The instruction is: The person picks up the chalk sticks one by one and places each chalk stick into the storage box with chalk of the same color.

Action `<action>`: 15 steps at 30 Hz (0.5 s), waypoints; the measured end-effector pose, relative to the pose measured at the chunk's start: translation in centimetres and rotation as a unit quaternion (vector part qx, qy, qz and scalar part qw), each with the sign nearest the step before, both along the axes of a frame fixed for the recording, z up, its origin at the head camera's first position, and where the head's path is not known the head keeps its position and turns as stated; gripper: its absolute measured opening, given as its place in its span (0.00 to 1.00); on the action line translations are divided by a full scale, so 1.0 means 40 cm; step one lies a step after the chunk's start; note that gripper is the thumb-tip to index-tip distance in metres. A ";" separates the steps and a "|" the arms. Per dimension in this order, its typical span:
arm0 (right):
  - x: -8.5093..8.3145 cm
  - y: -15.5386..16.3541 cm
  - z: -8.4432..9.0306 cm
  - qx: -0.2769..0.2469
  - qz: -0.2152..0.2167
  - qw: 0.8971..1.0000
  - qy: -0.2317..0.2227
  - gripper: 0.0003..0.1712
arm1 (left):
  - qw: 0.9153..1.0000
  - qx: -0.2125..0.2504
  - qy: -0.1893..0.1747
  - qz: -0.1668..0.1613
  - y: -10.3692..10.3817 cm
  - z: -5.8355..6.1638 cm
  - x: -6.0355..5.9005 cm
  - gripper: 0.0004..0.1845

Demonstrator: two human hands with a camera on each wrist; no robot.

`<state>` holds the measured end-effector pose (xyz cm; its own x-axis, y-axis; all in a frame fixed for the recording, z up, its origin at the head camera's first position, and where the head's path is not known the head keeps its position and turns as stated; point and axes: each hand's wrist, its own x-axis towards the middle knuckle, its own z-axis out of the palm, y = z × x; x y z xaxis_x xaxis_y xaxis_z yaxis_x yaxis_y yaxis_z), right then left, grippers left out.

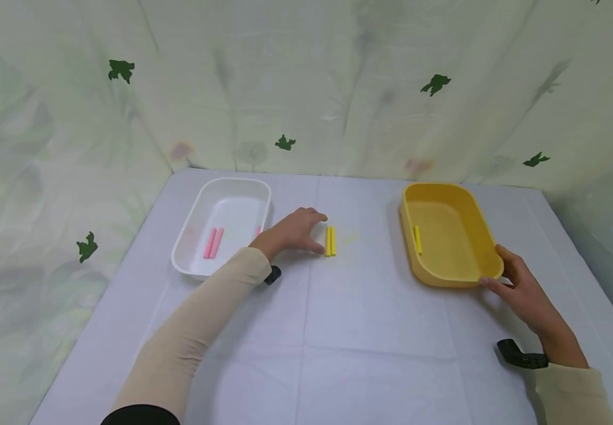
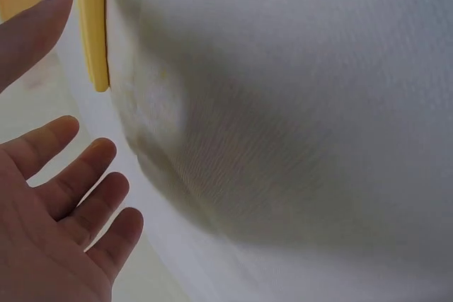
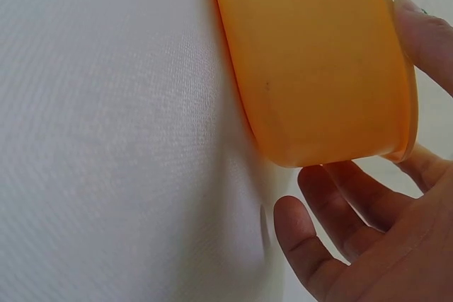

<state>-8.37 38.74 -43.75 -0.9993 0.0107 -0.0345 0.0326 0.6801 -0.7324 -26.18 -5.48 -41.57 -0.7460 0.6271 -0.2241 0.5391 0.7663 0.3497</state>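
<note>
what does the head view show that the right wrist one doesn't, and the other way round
Only the head view shows the left hand, white tray, pink sticks and yellow sticks.

Only the right wrist view shows a small dark speck on the yellow tray.

Both show that tray, the right hand and white cloth.

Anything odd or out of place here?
One thing: a faint yellow mark on the white cloth, right of the two yellow sticks in the head view; possibly a stain, since the surrounding fabric looks plain.
</note>
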 end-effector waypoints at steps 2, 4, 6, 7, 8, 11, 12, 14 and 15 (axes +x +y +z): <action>0.001 0.001 0.000 0.001 -0.001 1.000 -0.001 0.50 | 1.000 -0.004 0.002 -0.002 0.003 -0.005 0.000 0.43; 0.002 0.002 0.000 0.002 -0.002 1.000 -0.002 0.50 | 1.000 -0.007 0.008 -0.005 0.007 -0.009 0.000 0.43; 0.002 0.003 -0.001 0.003 -0.002 1.000 -0.003 0.50 | 1.000 -0.010 0.016 -0.009 0.011 -0.012 0.002 0.43; 0.002 0.003 -0.001 0.003 -0.003 1.000 -0.003 0.50 | 1.000 -0.011 0.020 -0.011 0.012 -0.013 0.003 0.43; 0.002 0.003 -0.002 0.002 -0.003 1.000 -0.004 0.50 | 0.999 -0.015 0.026 -0.012 0.013 -0.015 0.003 0.43; -0.001 0.003 -0.004 0.000 -0.001 1.000 -0.003 0.50 | 0.999 -0.020 0.033 -0.014 0.016 -0.017 0.007 0.43; -0.002 0.003 -0.005 -0.001 -0.001 1.000 -0.002 0.50 | 0.999 -0.021 0.034 -0.013 0.018 -0.018 0.008 0.44; -0.003 0.003 -0.006 -0.001 -0.001 1.000 0.001 0.50 | 0.999 -0.024 0.032 -0.012 0.021 -0.019 0.010 0.44; -0.003 0.004 -0.007 0.000 -0.001 1.000 0.003 0.50 | 0.999 -0.026 0.032 -0.011 0.023 -0.019 0.011 0.44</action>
